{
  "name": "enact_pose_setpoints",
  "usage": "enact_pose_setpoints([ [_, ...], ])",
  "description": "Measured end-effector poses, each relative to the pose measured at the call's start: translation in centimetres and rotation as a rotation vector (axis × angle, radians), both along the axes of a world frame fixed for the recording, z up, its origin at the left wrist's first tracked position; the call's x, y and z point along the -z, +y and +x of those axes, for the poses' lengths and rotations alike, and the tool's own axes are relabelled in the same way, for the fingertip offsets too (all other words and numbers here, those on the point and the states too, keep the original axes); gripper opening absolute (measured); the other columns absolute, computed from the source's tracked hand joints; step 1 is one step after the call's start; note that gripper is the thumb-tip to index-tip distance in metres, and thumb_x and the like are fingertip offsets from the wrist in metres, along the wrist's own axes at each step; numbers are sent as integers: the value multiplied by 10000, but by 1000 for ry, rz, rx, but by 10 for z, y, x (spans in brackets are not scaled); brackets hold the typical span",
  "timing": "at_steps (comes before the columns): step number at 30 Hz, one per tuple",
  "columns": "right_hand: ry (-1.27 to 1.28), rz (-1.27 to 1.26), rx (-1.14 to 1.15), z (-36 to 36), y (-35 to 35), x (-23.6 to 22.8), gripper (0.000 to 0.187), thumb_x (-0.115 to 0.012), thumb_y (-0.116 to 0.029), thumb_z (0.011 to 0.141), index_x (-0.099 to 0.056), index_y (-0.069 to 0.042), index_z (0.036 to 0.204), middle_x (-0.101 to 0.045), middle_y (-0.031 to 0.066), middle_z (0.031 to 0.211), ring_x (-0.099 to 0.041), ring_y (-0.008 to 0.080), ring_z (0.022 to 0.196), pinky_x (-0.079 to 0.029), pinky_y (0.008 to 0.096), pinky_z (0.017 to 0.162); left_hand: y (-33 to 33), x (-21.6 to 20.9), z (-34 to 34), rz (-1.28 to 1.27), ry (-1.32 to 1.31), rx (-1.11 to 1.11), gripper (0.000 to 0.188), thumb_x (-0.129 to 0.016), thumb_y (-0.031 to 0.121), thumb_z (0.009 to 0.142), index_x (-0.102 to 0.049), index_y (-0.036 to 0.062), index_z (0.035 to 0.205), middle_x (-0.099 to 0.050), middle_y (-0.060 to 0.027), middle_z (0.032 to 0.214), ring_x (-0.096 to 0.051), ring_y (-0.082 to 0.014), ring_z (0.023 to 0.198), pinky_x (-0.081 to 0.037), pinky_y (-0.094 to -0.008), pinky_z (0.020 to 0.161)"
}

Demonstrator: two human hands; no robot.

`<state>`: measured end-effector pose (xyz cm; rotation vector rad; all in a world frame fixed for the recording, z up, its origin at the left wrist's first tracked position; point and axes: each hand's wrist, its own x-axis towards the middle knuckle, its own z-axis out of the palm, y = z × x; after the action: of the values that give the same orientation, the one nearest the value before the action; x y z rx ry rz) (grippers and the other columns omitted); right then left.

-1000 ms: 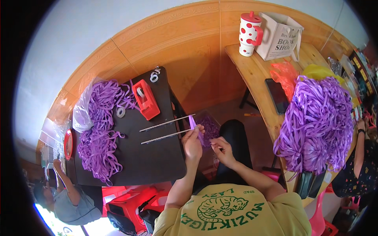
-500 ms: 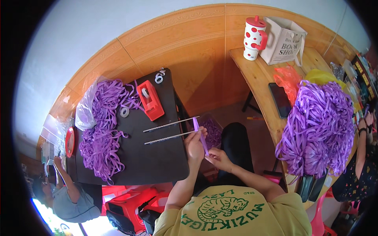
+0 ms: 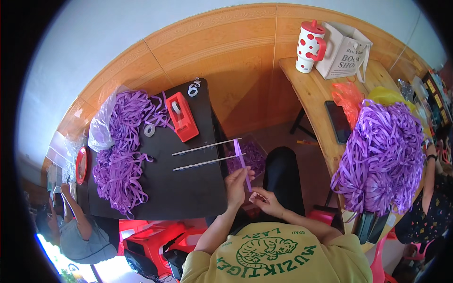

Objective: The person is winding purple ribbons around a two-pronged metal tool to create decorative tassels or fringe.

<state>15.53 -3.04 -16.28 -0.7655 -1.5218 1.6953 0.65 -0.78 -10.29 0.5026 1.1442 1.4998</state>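
Two thin, pale rods (image 3: 203,163) lie parallel on the dark table and jut past its right edge. A flat strip of purple ribbon (image 3: 239,153) runs across their outer ends and down toward me. My left hand (image 3: 237,185) is closed around the ribbon just below the nearer rod, pinching it between thumb and fingers. At the ribbon's lower end, my right hand (image 3: 268,203) has its fingers curled, with the fingertips at the strip; the exact grip is partly hidden.
Purple ribbon heaps lie on the dark table (image 3: 188,198) and the wooden table (image 3: 302,94). A red tape dispenser (image 3: 185,127) and tape rolls are at left. A clear bin (image 3: 252,155) of purple pieces sits below. A spotted tumbler (image 3: 310,47), bag and phone stand right. Other people work at both sides.
My left hand has slid down the ribbon, away from the rods and toward me. My right hand has shifted slightly right and down. The ribbon still crosses the rod ends.
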Motion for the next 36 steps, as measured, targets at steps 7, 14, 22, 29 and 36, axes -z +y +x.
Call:
enact_pose_setpoints([
  [7,-44,-9,-17,2,5,-13,332,-587,48,839,-573,-36,1160,-604,15,882,-577,59,822,-475,201,723,-10,8,1,9,56,-17,190,-578,120,912,-645,-18,1025,-668,-98,849,-629,-157,730,-514,-267,687],
  [14,-201,627,463,0,43,-49,337,-598,112,707,-641,-16,1016,-580,117,802,-585,253,691,-457,304,616,-12,-1,6,-4,101,-32,168,-576,110,909,-667,-16,972,-672,-88,815,-616,-136,703,-475,-240,637],
  [22,-391,1511,180,-15,102,-91,408,-626,-203,624,-663,-106,1018,-528,61,908,-534,196,726,-395,317,593,-40,-7,16,-48,98,18,188,-567,140,921,-671,-16,899,-661,-64,787,-597,-111,690,-476,-240,662],
  [29,-385,1702,200,-19,89,-97,314,-643,-178,627,-685,-64,916,-522,40,897,-532,156,710,-391,273,564,-60,-18,16,-123,8,64,189,-548,137,930,-668,-2,885,-663,-61,798,-595,-97,662,-470,-211,603],
  [36,-351,1728,201,-16,70,-104,306,-680,-136,623,-695,-48,916,-541,36,912,-542,136,694,-379,252,540,-77,-45,2,-128,55,335,201,-502,130,939,-659,10,908,-674,-77,833,-606,-107,676,-466,-204,603],
])
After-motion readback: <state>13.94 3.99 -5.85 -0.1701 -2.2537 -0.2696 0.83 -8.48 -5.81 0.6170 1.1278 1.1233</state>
